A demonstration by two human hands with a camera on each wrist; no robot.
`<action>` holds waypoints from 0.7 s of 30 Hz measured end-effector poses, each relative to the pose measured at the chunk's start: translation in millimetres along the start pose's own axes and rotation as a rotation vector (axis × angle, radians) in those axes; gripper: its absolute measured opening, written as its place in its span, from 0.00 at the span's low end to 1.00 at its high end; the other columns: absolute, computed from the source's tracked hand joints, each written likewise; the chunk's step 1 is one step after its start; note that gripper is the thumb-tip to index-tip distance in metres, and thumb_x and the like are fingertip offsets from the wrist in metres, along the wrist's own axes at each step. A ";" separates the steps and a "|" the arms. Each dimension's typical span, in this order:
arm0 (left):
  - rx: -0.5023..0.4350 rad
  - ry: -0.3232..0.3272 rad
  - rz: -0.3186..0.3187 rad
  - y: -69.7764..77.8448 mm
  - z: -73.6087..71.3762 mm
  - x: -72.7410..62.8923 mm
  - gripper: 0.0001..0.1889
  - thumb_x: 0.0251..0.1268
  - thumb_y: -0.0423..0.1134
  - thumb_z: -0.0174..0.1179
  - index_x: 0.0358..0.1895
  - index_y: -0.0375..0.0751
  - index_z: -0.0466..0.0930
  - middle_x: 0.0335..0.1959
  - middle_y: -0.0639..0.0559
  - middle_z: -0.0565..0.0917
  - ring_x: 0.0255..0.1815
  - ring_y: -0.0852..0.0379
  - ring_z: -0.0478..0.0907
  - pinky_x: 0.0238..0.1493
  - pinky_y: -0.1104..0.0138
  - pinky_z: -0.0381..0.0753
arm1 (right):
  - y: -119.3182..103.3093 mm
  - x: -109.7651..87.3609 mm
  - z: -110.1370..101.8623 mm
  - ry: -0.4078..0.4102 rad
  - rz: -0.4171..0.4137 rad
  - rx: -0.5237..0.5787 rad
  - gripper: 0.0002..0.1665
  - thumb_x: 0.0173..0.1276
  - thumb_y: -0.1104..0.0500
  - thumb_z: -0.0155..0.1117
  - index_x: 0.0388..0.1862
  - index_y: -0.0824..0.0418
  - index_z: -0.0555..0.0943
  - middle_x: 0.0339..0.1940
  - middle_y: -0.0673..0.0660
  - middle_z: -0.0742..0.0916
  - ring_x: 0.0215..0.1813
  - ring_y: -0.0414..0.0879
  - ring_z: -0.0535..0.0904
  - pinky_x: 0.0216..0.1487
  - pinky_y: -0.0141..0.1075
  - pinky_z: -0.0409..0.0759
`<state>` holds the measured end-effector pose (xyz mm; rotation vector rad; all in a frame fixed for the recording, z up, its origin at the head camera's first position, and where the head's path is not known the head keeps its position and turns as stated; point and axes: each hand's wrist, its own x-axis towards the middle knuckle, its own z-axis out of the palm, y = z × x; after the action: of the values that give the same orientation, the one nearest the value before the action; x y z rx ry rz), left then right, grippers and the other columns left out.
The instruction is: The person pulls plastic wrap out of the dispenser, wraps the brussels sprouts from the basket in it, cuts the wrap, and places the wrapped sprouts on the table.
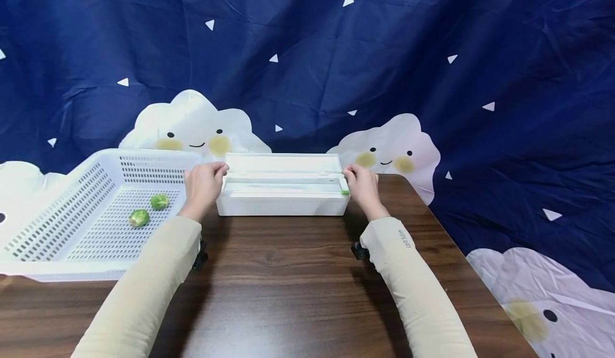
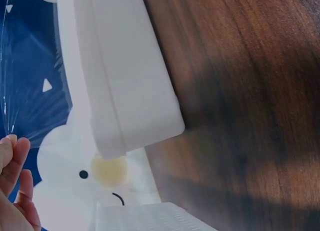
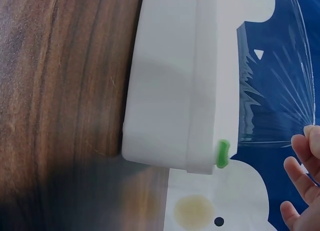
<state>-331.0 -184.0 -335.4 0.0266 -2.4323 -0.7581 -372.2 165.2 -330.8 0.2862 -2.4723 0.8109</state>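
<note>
A white cling film dispenser box stands on the table with its lid raised at the back. Clear cling film stretches up out of it in both wrist views. My left hand pinches one corner of the film between thumb and fingertips, beside the box's left end. At the right end, my right hand pinches the opposite corner the same way. The film's edge is pulled into creases at both pinches. A green cutter slider sits at the box's right end.
To the left, a white perforated plastic basket holds two Brussels sprouts. The dark wooden table ends at a slanting edge on the right. Behind hangs a blue cloth with clouds and triangles.
</note>
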 end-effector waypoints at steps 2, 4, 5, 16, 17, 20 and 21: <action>-0.004 0.005 -0.001 0.6 -0.9 0.5 0.11 0.66 0.41 0.54 0.43 0.42 0.84 0.34 0.46 0.84 0.37 0.46 0.77 0.41 0.53 0.59 | -1.3 0.2 -2.3 -0.001 0.008 0.008 0.09 0.67 0.58 0.57 0.34 0.63 0.81 0.35 0.58 0.85 0.42 0.56 0.77 0.49 0.50 0.61; -0.015 0.013 0.000 1.2 -1.8 1.1 0.11 0.67 0.41 0.54 0.44 0.41 0.84 0.34 0.46 0.85 0.37 0.46 0.78 0.42 0.53 0.59 | -2.2 0.6 -4.3 0.001 0.012 0.015 0.09 0.66 0.58 0.57 0.34 0.63 0.81 0.35 0.58 0.85 0.42 0.55 0.77 0.49 0.49 0.62; -0.023 0.016 0.000 1.7 -2.4 1.3 0.12 0.67 0.41 0.54 0.44 0.41 0.84 0.33 0.46 0.85 0.37 0.46 0.78 0.42 0.53 0.60 | -2.4 0.8 -5.2 0.004 0.013 0.019 0.09 0.66 0.58 0.58 0.34 0.63 0.81 0.36 0.58 0.85 0.42 0.55 0.77 0.49 0.49 0.62; -0.101 0.060 0.028 7.6 -13.8 4.1 0.10 0.65 0.39 0.56 0.41 0.38 0.84 0.30 0.44 0.84 0.37 0.44 0.78 0.45 0.50 0.60 | -7.4 2.6 -16.0 0.052 -0.028 0.055 0.08 0.66 0.60 0.58 0.33 0.64 0.81 0.29 0.58 0.83 0.33 0.54 0.75 0.41 0.47 0.70; -0.105 0.058 0.022 8.7 -15.4 4.2 0.11 0.65 0.39 0.56 0.42 0.38 0.84 0.31 0.44 0.84 0.37 0.44 0.78 0.45 0.51 0.60 | -8.2 2.7 -17.4 0.055 -0.031 0.059 0.08 0.66 0.60 0.58 0.33 0.64 0.81 0.28 0.58 0.83 0.32 0.54 0.75 0.39 0.46 0.70; -0.114 0.046 0.004 12.3 -19.3 4.7 0.12 0.66 0.41 0.54 0.44 0.38 0.83 0.33 0.43 0.84 0.39 0.44 0.78 0.47 0.52 0.61 | -10.9 2.4 -22.0 0.070 -0.038 0.067 0.08 0.66 0.61 0.58 0.32 0.65 0.81 0.27 0.59 0.83 0.29 0.53 0.75 0.36 0.45 0.70; -0.115 0.044 0.000 13.1 -20.2 5.0 0.13 0.67 0.41 0.54 0.44 0.37 0.83 0.33 0.43 0.84 0.40 0.44 0.78 0.47 0.53 0.61 | -11.9 2.4 -23.5 0.073 -0.040 0.070 0.08 0.66 0.61 0.58 0.33 0.65 0.81 0.27 0.59 0.83 0.29 0.53 0.75 0.35 0.45 0.70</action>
<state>-322.2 -184.3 -312.3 -0.0020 -2.3435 -0.8869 -360.5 169.7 -307.5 0.3240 -2.3662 0.8761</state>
